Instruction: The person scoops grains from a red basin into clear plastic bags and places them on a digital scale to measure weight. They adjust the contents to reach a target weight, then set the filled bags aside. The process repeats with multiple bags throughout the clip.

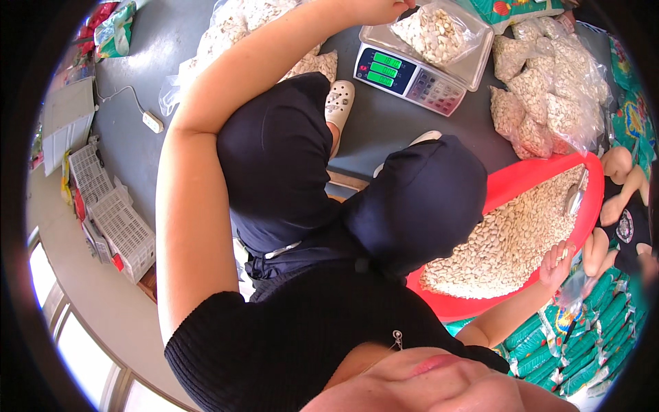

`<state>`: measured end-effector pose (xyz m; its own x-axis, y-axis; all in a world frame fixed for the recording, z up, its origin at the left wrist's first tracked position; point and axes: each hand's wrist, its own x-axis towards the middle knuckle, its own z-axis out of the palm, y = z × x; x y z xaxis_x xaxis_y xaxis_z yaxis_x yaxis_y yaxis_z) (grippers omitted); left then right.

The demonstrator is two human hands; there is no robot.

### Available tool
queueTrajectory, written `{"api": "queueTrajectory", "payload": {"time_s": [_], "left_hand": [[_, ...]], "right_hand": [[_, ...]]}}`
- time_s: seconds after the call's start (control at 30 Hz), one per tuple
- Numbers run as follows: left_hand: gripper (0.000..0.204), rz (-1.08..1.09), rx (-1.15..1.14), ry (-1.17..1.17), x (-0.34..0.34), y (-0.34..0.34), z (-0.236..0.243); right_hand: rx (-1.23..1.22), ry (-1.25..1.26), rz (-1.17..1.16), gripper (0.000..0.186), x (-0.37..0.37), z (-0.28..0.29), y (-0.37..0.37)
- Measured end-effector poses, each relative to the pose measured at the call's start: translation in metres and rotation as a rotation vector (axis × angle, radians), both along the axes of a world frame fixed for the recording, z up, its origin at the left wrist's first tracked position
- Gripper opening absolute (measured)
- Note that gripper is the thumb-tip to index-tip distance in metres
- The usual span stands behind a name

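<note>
My left arm stretches up across the picture, and my left hand is curled at the mouth of a clear bag of pale seeds, which sits on the pan of a digital scale. The top edge cuts off part of that hand. My right hand is at the near rim of a red basin heaped with the same seeds. It pinches a thin clear plastic bag. My dark-clothed knees lie between the two hands.
Another person's hands are at the basin's right side, next to a metal scoop. Filled seed bags are piled at the top right and top left. Green packets lie at the lower right. White crates and a power strip are at the left.
</note>
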<state>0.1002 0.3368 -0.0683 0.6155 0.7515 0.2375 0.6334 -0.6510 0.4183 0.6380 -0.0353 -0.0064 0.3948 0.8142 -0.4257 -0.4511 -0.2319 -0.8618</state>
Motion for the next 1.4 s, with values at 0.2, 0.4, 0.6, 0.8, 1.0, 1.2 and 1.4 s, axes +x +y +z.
{"api": "queueTrajectory", "payload": {"time_s": [0.2,0.4,0.6,0.8,1.0,1.2,1.4], "left_hand": [[0.018,0.01,-0.04,0.067,0.006,0.006,-0.001],[0.019,0.026,-0.07,0.149,-0.001,0.0,-0.006],[0.018,0.002,-0.089,0.091,-0.004,0.0,-0.003],[0.016,0.039,-0.097,0.038,-0.019,0.003,-0.006],[0.016,0.0,-0.018,0.001,-0.028,0.007,-0.014],[0.017,-0.044,-0.038,-0.048,-0.001,0.001,0.0],[0.018,-0.026,-0.007,-0.039,-0.011,0.0,0.003]], "right_hand": [[-1.253,-1.792,0.58,0.042,0.101,-0.082,-0.025],[-0.207,-1.521,0.437,0.026,-0.122,-0.031,0.191],[0.327,-1.659,0.903,0.027,-0.259,-0.132,0.367],[-0.222,-1.637,1.082,0.03,-0.3,-0.208,0.429],[0.103,-1.255,0.834,0.033,-0.277,-0.196,0.415],[0.15,-0.019,0.392,0.024,-0.226,-0.14,0.353],[0.279,0.477,0.295,0.018,-0.222,-0.125,0.322]]}}
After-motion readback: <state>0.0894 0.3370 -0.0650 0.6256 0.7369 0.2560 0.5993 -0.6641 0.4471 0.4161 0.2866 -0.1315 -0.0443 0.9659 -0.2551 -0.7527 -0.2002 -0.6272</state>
